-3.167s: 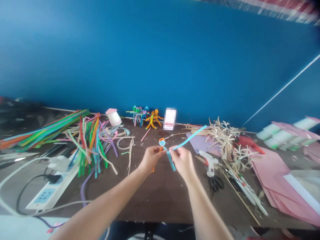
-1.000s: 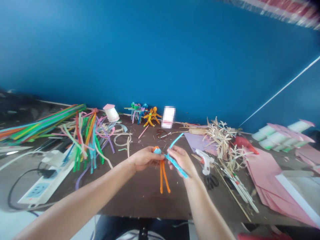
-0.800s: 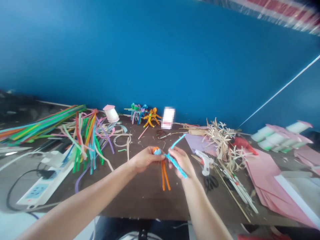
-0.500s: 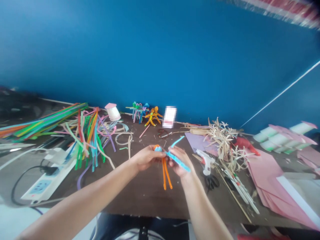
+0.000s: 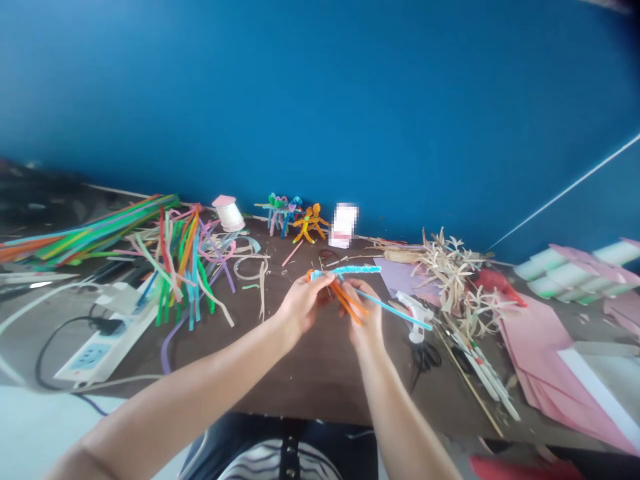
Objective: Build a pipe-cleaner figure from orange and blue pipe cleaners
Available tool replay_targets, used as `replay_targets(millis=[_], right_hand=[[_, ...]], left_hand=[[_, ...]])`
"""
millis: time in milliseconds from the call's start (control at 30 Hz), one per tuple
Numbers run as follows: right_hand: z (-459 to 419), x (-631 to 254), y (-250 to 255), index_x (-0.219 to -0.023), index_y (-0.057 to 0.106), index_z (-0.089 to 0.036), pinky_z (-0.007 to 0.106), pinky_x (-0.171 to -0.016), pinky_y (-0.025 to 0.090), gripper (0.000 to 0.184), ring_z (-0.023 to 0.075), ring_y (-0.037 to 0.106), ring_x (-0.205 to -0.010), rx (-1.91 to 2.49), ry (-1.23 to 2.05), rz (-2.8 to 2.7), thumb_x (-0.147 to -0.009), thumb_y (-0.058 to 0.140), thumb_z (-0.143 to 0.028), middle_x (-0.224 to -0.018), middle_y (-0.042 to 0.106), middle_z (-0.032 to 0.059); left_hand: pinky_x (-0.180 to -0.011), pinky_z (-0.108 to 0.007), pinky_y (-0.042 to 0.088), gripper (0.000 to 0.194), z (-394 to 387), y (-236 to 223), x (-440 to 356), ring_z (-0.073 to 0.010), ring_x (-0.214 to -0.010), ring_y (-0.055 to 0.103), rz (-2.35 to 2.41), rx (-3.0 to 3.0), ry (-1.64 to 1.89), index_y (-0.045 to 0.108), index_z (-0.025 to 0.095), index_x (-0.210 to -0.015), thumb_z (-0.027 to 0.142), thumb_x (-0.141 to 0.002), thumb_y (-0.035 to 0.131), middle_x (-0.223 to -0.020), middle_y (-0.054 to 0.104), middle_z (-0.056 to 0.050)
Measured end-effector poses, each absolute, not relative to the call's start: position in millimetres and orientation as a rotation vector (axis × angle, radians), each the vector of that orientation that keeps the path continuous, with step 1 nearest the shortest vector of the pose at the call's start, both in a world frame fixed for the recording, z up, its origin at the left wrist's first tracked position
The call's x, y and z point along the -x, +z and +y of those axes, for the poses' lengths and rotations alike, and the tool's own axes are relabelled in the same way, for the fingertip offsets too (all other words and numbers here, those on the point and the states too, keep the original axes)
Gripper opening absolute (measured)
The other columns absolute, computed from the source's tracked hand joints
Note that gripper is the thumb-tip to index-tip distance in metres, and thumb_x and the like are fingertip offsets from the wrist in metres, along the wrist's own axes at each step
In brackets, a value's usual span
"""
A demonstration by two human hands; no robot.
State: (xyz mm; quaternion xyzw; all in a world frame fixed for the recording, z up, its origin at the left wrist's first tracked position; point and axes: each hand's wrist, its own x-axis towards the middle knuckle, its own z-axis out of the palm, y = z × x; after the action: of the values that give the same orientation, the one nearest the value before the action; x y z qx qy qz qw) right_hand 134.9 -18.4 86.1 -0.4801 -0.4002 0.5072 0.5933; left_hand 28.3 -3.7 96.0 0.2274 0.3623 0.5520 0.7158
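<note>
Just below the centre of the frame, the left hand (image 5: 305,303) and the right hand (image 5: 363,321) are close together, each clamped on the work: a bent orange pipe cleaner (image 5: 347,299) with a light-blue fuzzy pipe cleaner (image 5: 357,270) across it. The left fingers pinch the orange loop at the blue strand's near end, while the right hand grips the orange legs, the blue end running out to lower right, over a white hot glue gun (image 5: 417,320). Both are held above a dark brown wooden table (image 5: 320,393). At lower left sits a white power strip (image 5: 107,350); at upper left, a heap of multicoloured pipe cleaners (image 5: 185,280). To the right lie pale dried strips (image 5: 450,273) - and pink paper sheets (image 5: 550,360).
</note>
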Motion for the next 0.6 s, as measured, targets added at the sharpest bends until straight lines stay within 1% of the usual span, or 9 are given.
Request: replay_targets(millis=[67,133,167,200,300,400,500,600], right_hand=[[-19.6,-137.1,87.6,-0.077,0.059,-0.016,0.021,-0.04,0.039,0.02,0.0103,0.05,-0.043,1.208,1.063,-1.054,-0.069,0.06,-0.035,-0.059,0.061,-0.0004],[-21.0,-140.4,90.7,-0.077,0.062,-0.016,0.023,-0.05,0.044,0.018,0.0136,0.057,-0.054,1.269,0.905,-1.236,-0.071,0.057,-0.032,-0.065,0.063,0.0014],[-21.9,-142.1,92.6,-0.078,0.063,-0.016,0.024,-0.054,0.045,0.017,0.0147,0.058,-0.058,1.287,0.825,-1.337,-0.073,0.055,-0.031,-0.067,0.064,0.0019],[-23.0,-143.9,94.7,-0.079,0.063,-0.017,0.024,-0.056,0.045,0.017,0.0151,0.059,-0.06,1.305,0.747,-1.435,-0.075,0.054,-0.03,-0.067,0.065,0.002],[-27.5,-148.8,102.8,-0.084,0.064,-0.018,0.024,-0.057,0.044,0.018,0.0151,0.059,-0.056,1.35,0.499,-1.708,-0.079,0.049,-0.028,-0.066,0.065,0.0023],[-31.5,-153.9,115.5,-0.086,0.063,-0.019,0.024,-0.059,0.042,0.018,0.0162,0.06,-0.059,1.395,0.226,-1.916,-0.081,0.047,-0.026,-0.071,0.067,0.0038],[-31.2,-160.8,130.9,-0.083,0.063,-0.019,0.023,-0.056,0.04,0.018,0.0159,0.06,-0.059,1.447,0.138,-2.048,-0.082,0.046,-0.026,-0.069,0.066,0.0037],[-24.2,-169.7,142.1,-0.078,0.063,-0.02,0.023,-0.061,0.04,0.013,0.0152,0.06,-0.066,1.388,0.248,-2.118,-0.079,0.051,-0.025,-0.076,0.066,0.0032]], left_hand=[[-0.061,-0.025,0.045,0.02,-2.6,95.5,-28.4,-0.0105,-0.057,0.055,0.859,-0.564,1.282,0.057,0.013,-0.064,0.025,-0.056,0.071,-0.06,0.058,0.001],[-0.061,-0.026,0.046,0.022,-1.4,94.3,-27.7,-0.0101,-0.055,0.054,0.895,-0.63,1.328,0.056,0.013,-0.062,0.027,-0.055,0.071,-0.056,0.055,0.003],[-0.06,-0.025,0.045,0.022,-0.7,93.6,-27.0,-0.0096,-0.053,0.053,0.917,-0.674,1.346,0.055,0.013,-0.062,0.027,-0.055,0.07,-0.054,0.054,0.004],[-0.057,-0.024,0.044,0.022,0.0,92.8,-26.2,-0.0089,-0.051,0.052,0.947,-0.732,1.357,0.054,0.013,-0.062,0.028,-0.056,0.069,-0.053,0.053,0.004],[-0.048,-0.02,0.039,0.019,1.6,91.1,-22.4,-0.0073,-0.045,0.047,1.081,-0.978,1.339,0.055,0.013,-0.065,0.029,-0.062,0.064,-0.049,0.05,0.005],[-0.045,-0.018,0.035,0.017,2.3,91.4,-17.2,-0.0076,-0.044,0.045,1.173,-1.224,1.234,0.057,0.013,-0.07,0.03,-0.067,0.059,-0.048,0.049,0.005],[-0.044,-0.018,0.033,0.016,2.8,94.1,-11.7,-0.0073,-0.045,0.043,1.202,-1.418,1.124,0.059,0.013,-0.071,0.029,-0.068,0.056,-0.048,0.047,0.005],[-0.044,-0.018,0.031,0.015,3.5,98.5,-7.0,-0.0065,-0.045,0.039,1.152,-1.547,0.975,0.06,0.013,-0.069,0.027,-0.068,0.056,-0.048,0.044,0.006]])
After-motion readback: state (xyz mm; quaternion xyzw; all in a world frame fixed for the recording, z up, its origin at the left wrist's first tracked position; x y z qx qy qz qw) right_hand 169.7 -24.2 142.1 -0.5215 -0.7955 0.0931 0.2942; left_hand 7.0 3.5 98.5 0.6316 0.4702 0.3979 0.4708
